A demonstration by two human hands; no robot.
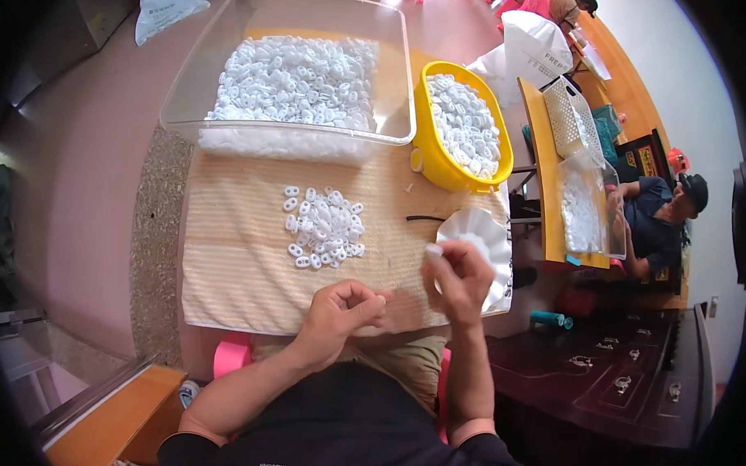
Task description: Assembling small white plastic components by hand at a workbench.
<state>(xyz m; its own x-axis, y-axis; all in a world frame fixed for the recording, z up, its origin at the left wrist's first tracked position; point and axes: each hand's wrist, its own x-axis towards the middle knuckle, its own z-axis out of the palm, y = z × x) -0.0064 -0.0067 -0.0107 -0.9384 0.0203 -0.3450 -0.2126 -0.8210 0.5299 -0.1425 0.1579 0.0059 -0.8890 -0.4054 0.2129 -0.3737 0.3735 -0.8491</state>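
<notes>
Assembly step, likely — right hand (458, 273) pinches a small white plastic piece (433, 250); left hand (341, 308) clenched, contents hidden. Next likely calls for another from the near pile (323, 226).

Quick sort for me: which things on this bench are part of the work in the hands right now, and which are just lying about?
In the work:
left hand, closed over something hidden
right hand, pinching a small white piece
loose pile of white pieces
white fluted dish
clear bin and yellow tub of the same pieces

Lying about:
pink tape roll
teal cylinder
white mesh basket
</notes>
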